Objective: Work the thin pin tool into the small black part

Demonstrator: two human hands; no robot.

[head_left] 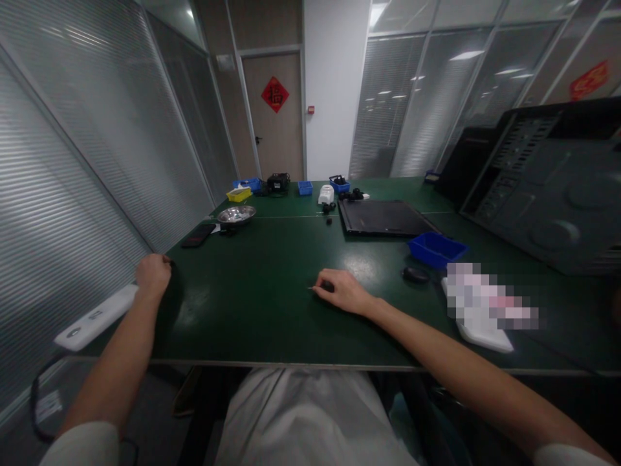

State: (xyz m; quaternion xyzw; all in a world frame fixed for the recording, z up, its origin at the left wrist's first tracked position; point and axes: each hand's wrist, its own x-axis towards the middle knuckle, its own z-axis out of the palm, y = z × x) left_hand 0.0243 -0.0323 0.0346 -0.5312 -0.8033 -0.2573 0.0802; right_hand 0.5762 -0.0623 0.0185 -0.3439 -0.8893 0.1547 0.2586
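My right hand (342, 291) rests low over the green table (252, 291), fingers closed in a pinch. Between them is a small dark tool (328, 285) with a thin tip pointing left; its exact kind is unclear. At the table's left edge my left hand (153, 275) is curled closed. A small dark patch shows by its fingers, and I cannot make out what it holds, if anything. Close beside that hand and forearm lies a long white device (97, 318) with a round mark at its near end.
A black computer mouse (416, 275), a blue tray (436, 248) and a white pad (478, 333) are to the right, before a large computer case (548, 194). Further back lie a closed laptop (383, 217), a metal bowl (236, 215) and a phone (198, 235).
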